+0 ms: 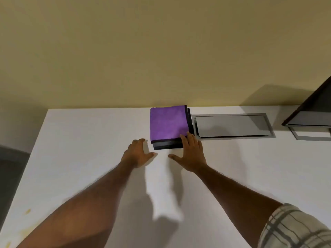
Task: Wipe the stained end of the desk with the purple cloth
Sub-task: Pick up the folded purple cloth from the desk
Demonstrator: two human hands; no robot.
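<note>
Sleeve: a plaid short sleeve [293, 228] shows at the bottom right corner, on the person's right arm.
Stains: yellowish marks [27, 211] sit on the near left edge of the white desk [80, 140], with more faint yellow lower down toward the corner.
Forearms: both bare forearms reach forward over the desk, casting soft shadows between them.
Left hand: the left hand [137, 154] is spread, palm down, holding nothing, its fingertips just beside the near left corner of the cloth stack; whether they touch it I cannot tell.
Right hand: the right hand [191, 154] is also spread and flat, palm down, its fingertips [188, 136] resting on the near right corner of the cloth stack, thumb out toward the left.
Cloth: the folded purple cloth [167, 122] with dark edging lies on top of folded grey cloths [166, 144], at the far edge of the desk against the wall.
Cable hatch: a grey metal hatch [232, 126] is set flush in the desk, just beside the cloth on its right.
Monitor: part of a dark screen and its stand [311, 115] shows at the far right.
Wall: a plain yellowish wall [143, 51] rises behind the desk.
</note>
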